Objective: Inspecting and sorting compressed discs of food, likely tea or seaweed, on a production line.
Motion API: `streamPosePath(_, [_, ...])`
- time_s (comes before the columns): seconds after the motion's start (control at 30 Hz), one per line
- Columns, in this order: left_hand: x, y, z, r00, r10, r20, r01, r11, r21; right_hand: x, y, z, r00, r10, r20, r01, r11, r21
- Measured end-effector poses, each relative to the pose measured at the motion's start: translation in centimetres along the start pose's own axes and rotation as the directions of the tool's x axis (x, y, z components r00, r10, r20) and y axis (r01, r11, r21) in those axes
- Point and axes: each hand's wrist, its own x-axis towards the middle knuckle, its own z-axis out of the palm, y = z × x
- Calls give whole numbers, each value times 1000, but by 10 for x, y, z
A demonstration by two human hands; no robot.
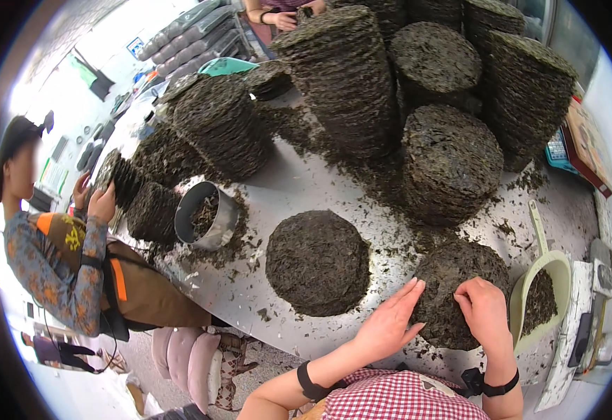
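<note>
Two low round stacks of dark dried seaweed sheets lie before me on the metal table [271, 189]. At the nearer right stack [435, 297], my left hand [390, 322] is open, its straight fingers held together along the left edge. My right hand [486, 308] rests over the same stack's right part. Its fingers are curled, with thumb and index finger pressed together at the seaweed; anything between them is too small to make out. To the left of my hands lies the other round seaweed stack [317, 262], touched by neither hand.
Tall seaweed stacks [341, 77] crowd the far side. A grey metal pot [211, 217] holds scraps, and a pale green scoop [565, 280] stands right of my hand. A co-worker [61, 259] at left holds seaweed; another person's hand [285, 19] shows at the back.
</note>
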Motion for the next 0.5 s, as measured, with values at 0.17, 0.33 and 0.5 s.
streamPosePath(0.17, [-9, 4, -7, 998, 58, -12, -57, 998, 27, -4, -2, -5, 997, -26, -75, 30, 998, 51])
streamPosePath(0.33, [-38, -20, -32, 982, 16, -190, 15, 987, 162, -14, 5, 2, 973, 226, -45, -185, 884, 430])
streamPosePath(0.5, [-53, -33, -62, 919, -231, -320, 361, 821, 442, -26, 15, 1, 962, 248, -117, -156, 845, 511])
